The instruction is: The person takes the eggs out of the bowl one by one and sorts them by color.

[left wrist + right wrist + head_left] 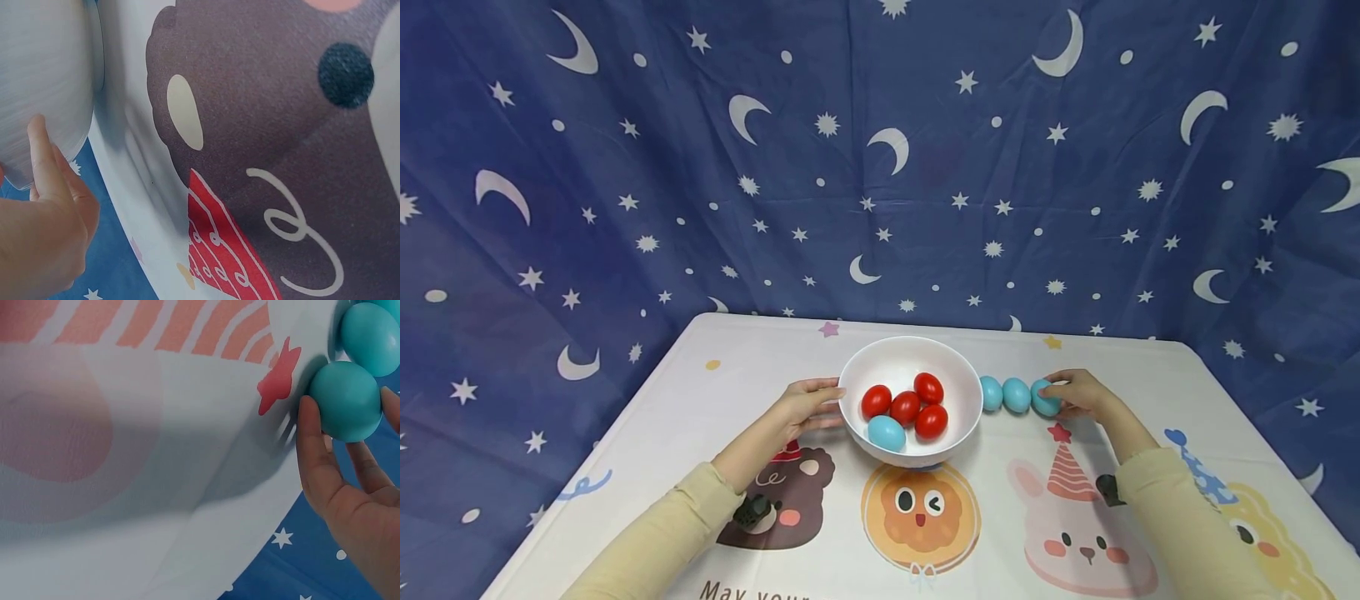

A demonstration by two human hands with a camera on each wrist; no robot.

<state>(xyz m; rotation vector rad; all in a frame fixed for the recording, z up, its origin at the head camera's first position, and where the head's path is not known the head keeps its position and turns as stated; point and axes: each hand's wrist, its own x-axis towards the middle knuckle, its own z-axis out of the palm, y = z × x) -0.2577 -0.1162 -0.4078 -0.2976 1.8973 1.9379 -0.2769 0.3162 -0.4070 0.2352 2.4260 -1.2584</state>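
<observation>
A white bowl [910,350] stands on the table, holding several red eggs [931,422] and one blue egg [887,433]. My left hand [808,407] grips the bowl's left side, its fingertips at the rim and the outer wall. In the left wrist view, one finger [42,156] lies against the bowl's wall [47,69]. To the right of the bowl, three blue eggs sit in a row. My right hand [1078,393] holds the rightmost blue egg [345,401] between thumb and fingers. The middle blue egg [1017,395] is beside it, and the leftmost egg [991,393] is partly hidden by the bowl.
A white cloth with printed cartoon animals covers the table [760,350]. Behind it hangs a dark blue curtain [925,233] with moons and stars. The table's back edge runs a short way behind the bowl and eggs.
</observation>
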